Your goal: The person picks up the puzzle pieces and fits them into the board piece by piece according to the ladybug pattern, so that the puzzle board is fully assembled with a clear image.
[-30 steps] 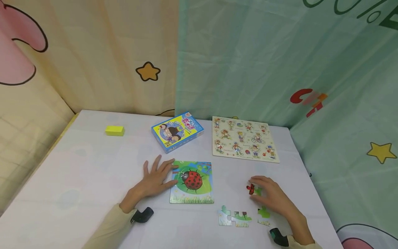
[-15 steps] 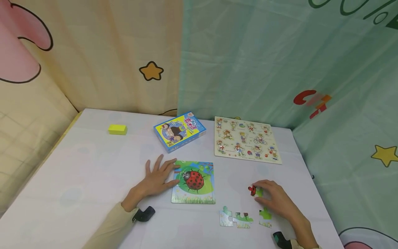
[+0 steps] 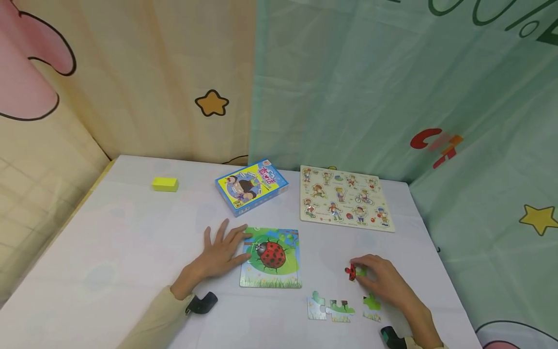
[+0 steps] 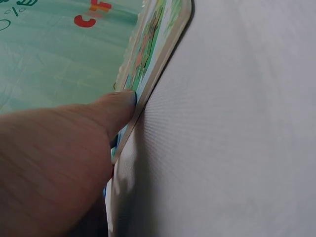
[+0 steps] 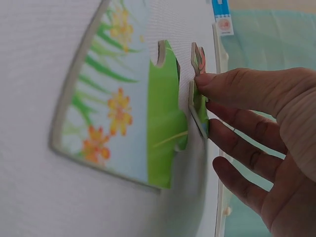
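My left hand (image 3: pixel 218 254) lies with spread fingers along the left edge of a ladybug puzzle board (image 3: pixel 270 280). In the left wrist view its thumb (image 4: pixel 118 106) rests against the edge of the board. Further right, my right hand (image 3: pixel 388 281) pinches a red and green jigsaw piece (image 3: pixel 350 273) between thumb and fingers, low over the white table. A flowered jigsaw piece (image 5: pixel 116 98) lies nearest that hand in the right wrist view. Two more loose pieces, a pale corner one (image 3: pixel 316 309) and a green one (image 3: pixel 341 311), lie between board and hand.
Behind the board are a blue and yellow box (image 3: pixel 252 186) and a wooden board with child figures (image 3: pixel 344 198). A yellow block (image 3: pixel 165 184) sits at the back left. Printed curtains (image 3: pixel 331 87) hang along the table's far edge.
The right hand has shifted very slightly, and the red and green jigsaw piece in its fingers has moved a little left. The left hand has stayed on the puzzle board.
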A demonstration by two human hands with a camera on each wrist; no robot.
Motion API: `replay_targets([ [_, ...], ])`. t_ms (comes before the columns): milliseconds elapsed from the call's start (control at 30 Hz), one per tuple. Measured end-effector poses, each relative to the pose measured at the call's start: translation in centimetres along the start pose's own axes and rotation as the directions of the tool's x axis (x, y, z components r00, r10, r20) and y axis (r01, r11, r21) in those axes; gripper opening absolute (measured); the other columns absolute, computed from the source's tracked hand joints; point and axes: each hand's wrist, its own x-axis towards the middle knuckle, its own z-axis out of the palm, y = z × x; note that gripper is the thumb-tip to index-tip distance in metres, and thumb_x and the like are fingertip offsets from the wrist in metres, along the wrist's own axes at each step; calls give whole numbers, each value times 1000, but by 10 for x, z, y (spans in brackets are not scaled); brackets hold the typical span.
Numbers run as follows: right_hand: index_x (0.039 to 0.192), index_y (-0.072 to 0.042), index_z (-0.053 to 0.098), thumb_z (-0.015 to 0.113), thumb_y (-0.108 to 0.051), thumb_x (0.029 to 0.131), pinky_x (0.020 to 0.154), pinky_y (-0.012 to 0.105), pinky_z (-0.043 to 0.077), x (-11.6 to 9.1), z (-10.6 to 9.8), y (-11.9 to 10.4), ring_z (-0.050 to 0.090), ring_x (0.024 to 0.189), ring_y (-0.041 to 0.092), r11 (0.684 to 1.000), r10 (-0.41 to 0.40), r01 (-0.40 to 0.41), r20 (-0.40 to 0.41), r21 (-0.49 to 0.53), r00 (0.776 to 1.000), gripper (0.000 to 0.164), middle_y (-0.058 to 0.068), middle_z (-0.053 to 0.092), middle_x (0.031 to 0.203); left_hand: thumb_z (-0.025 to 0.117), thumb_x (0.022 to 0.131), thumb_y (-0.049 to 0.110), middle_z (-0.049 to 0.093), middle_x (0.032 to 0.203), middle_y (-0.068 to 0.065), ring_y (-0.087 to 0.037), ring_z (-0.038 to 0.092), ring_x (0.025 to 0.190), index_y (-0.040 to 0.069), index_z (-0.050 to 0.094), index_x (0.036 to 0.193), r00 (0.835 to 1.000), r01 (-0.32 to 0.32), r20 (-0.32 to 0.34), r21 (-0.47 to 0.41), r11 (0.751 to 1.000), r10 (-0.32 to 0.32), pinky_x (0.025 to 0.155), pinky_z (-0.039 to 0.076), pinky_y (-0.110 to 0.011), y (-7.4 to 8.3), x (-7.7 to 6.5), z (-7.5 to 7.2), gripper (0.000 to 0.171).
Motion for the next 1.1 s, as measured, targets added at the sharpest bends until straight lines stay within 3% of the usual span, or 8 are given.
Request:
replay_targets([
  [367,112,-14,74,84,-13,79,91,48,55,6,-5,-5,68,101,21,993,-39,38,-14,-111,999,35,-2,74,109,58,99,43,30,162,-13,-53,2,151,16,46,147,1000,-2,-4,7,1000,2,109,-6,-79,-1,0,1,56],
  [667,110,-13,73,84,-15,79,84,42,56,25,-9,-12,64,89,13,986,-52,44,-42,-163,998,33,-5,72,100,56,101,43,29,163,-11,-52,2,151,18,46,147,1000,-1,5,17,1000,1,109,-5,-79,0,0,-1,54],
  [933,111,-13,73,82,-16,82,86,42,56,51,-6,-39,63,92,14,982,-92,88,-16,-165,996,31,-3,72,103,55,101,42,25,165,-10,-53,-1,151,16,44,149,999,29,36,45,999,-31,109,-5,-80,5,2,-3,56],
  [1100,111,-14,72,82,-14,81,86,41,54,70,-1,-63,64,93,15,977,-169,167,-3,-129,986,31,-4,73,102,54,102,43,22,166,-9,-53,-4,151,16,43,151,998,40,42,36,999,-42,108,-8,-81,8,6,-4,57],
])
